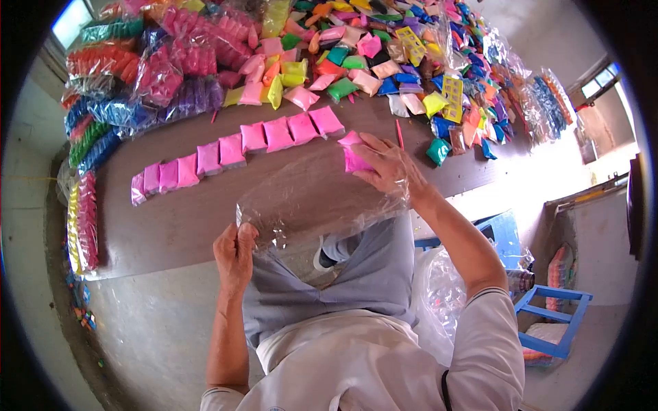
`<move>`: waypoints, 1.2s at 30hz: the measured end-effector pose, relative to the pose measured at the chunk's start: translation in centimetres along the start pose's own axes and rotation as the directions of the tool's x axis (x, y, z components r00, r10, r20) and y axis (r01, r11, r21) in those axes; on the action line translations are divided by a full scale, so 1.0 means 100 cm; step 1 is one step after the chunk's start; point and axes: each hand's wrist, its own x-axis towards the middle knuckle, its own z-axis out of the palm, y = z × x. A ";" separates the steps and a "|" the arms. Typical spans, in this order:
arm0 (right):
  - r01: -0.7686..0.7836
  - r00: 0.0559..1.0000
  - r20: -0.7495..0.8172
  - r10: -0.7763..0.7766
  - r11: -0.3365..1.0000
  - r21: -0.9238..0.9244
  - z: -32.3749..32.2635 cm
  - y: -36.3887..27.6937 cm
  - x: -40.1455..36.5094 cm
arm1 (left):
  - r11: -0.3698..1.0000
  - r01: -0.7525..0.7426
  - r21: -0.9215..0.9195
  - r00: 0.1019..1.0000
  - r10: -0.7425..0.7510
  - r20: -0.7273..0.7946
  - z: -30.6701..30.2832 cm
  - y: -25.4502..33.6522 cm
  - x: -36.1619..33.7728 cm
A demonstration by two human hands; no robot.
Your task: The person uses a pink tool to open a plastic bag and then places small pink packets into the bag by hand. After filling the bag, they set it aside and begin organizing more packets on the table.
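My left hand (236, 251) is closed, thumb against fingers, on one end of a long clear plastic bag (308, 195). The bag stretches across above my lap and the table's near edge, its other end by my right wrist. My right hand (384, 163) has its fingers on a small bright pink packet (355, 159), gripping it at its right side. Left of that packet, a slanting row of pink packets (277, 134) lies side by side on the brown table (164, 233), several of them paler or more purple towards the left end.
A large heap of small coloured packets (356, 61) covers the far side. Bagged packets (113, 68) are stacked at the left. A red stick (399, 133) lies near my right hand. Blue stools (555, 318) and a clear plastic sack (442, 291) stand to my right.
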 end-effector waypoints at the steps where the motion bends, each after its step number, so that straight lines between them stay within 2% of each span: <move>1: 0.057 0.997 -0.055 -0.059 0.998 -0.032 0.002 0.000 -0.001 | 1.000 0.001 0.006 1.000 -0.001 0.009 0.000 0.001 0.000; 5: -0.014 1.000 -0.015 0.014 1.000 0.010 -0.003 0.001 0.002 | 0.999 -0.036 0.033 0.999 0.037 -0.023 0.004 0.000 0.000; 8: -0.064 0.995 -0.069 0.073 0.991 0.119 0.000 0.009 0.006 | 0.999 -0.036 0.039 0.999 0.037 -0.024 0.002 -0.002 0.001; 11: -0.013 0.999 -0.028 0.017 0.991 0.133 0.002 0.014 0.008 | 1.000 -0.006 0.029 1.000 0.007 -0.016 0.001 -0.006 -0.001; 13: 0.084 0.996 -0.023 -0.083 0.995 0.059 0.000 0.013 0.008 | 0.999 -0.025 0.041 1.000 0.026 -0.012 0.002 -0.008 -0.001; 20: 0.109 0.994 0.008 -0.109 0.994 0.018 -0.009 0.004 0.001 | 0.997 -0.029 0.075 0.999 0.032 -0.030 0.004 -0.006 -0.001; 22: 0.081 0.995 0.053 -0.086 0.993 0.080 -0.013 0.004 0.001 | 0.994 -0.059 0.090 0.997 0.064 -0.046 0.005 -0.011 -0.001; 26: 0.079 0.997 -0.001 -0.079 0.996 0.029 -0.001 0.012 0.002 | 0.993 -0.081 0.083 0.995 0.085 -0.048 0.005 -0.012 0.000; 28: -0.050 0.999 0.004 0.050 0.996 0.073 0.000 0.010 0.011 | 0.997 -0.062 0.055 0.997 0.064 -0.039 0.005 -0.012 0.000; 29: -0.046 0.999 0.003 0.046 0.996 0.073 -0.001 0.012 0.014 | 0.997 -0.062 0.055 0.997 0.065 -0.042 0.004 -0.012 0.000; 30: -0.149 0.987 -0.012 0.162 0.930 0.335 -0.002 0.017 0.016 | 0.997 -0.056 0.053 0.997 0.059 -0.042 0.004 -0.012 0.000; 31: -0.230 0.961 0.006 0.277 0.787 0.573 -0.003 0.021 0.019 | 0.997 -0.050 0.051 0.998 0.053 -0.041 0.004 -0.011 -0.001; 32: -0.230 0.961 0.007 0.276 0.787 0.573 -0.004 0.028 0.025 | 0.997 -0.049 0.051 0.998 0.051 -0.042 0.005 -0.010 -0.001; 34: -0.489 0.833 0.240 0.498 0.460 0.741 -0.015 0.029 0.043 | 0.996 -0.058 0.063 0.997 0.061 -0.051 0.006 -0.006 0.000; 35: -0.690 0.704 0.460 0.541 0.370 0.622 -0.038 0.028 0.047 | 0.997 -0.056 0.061 0.997 0.059 -0.050 0.006 -0.005 0.000; 36: -0.692 0.702 0.459 0.544 0.370 0.620 -0.038 0.034 0.049 | 0.994 -0.067 0.086 0.997 0.071 -0.044 0.005 -0.004 0.000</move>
